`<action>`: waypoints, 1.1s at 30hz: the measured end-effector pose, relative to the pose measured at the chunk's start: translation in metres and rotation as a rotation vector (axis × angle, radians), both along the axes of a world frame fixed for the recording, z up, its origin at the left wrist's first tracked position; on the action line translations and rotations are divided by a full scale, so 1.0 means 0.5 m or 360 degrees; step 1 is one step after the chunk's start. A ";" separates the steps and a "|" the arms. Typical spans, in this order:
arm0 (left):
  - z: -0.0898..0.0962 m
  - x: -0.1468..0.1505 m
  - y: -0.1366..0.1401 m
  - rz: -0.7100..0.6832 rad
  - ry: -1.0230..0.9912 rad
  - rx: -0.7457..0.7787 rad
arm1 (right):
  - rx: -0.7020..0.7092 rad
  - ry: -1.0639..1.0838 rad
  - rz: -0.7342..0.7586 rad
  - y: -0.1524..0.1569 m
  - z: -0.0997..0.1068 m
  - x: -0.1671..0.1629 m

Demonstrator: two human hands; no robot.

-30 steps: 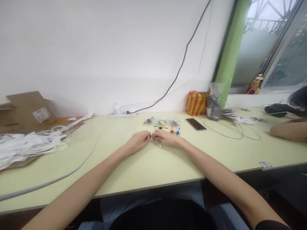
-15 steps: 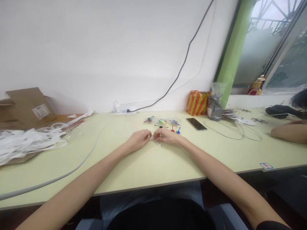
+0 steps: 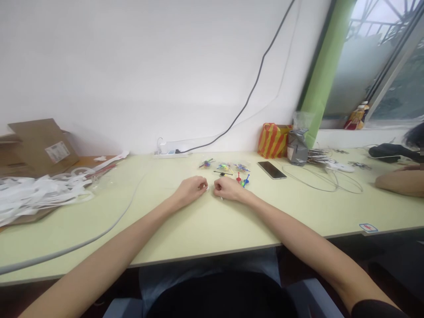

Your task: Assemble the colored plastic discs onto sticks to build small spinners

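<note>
"White piece [image 3: 208, 189], very small: where is it to be found?"

"At the fingertips of the left hand [image 3: 191, 191], low over the counter [image 3: 198, 229] or touching it; which of these cannot be told. It seems to be pinched there, the left grip being drawn together on it."

"And the right hand [image 3: 228, 189]?"

"It is set just beside the left, with a narrow gap between. Its fingers are curled in and partly hidden. A white tip [image 3: 221, 198] is seen beneath it, but whether it is clamped by the right grip or merely lies below cannot be told."

"How is such handling best done?"

"Pieces this small should be held near one end, so that the other can be seen, and lightly, since they could be bent. Steadiness would be gained if the wrists were rested."

"Anything to be avoided?"

"The black piece [image 3: 222, 174], red piece [image 3: 238, 179] and blue piece [image 3: 245, 181] just beyond could be nudged by a knuckle; more room might be left."
</note>
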State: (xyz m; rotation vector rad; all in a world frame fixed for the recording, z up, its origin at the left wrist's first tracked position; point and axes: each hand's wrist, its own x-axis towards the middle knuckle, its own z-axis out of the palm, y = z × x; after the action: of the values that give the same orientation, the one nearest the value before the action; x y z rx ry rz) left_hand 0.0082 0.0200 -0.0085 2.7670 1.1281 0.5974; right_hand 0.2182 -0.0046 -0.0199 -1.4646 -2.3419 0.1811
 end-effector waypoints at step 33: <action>0.000 0.008 -0.002 -0.0040 -0.0088 0.0057 | -0.0171 0.0412 0.0472 0.040 -0.009 0.050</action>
State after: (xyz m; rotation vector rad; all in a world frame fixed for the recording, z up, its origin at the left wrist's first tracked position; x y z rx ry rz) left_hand 0.0123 0.0192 -0.0084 2.7718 1.0802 0.6932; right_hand 0.2433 0.0155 -0.0244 -1.0566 -2.3492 0.5483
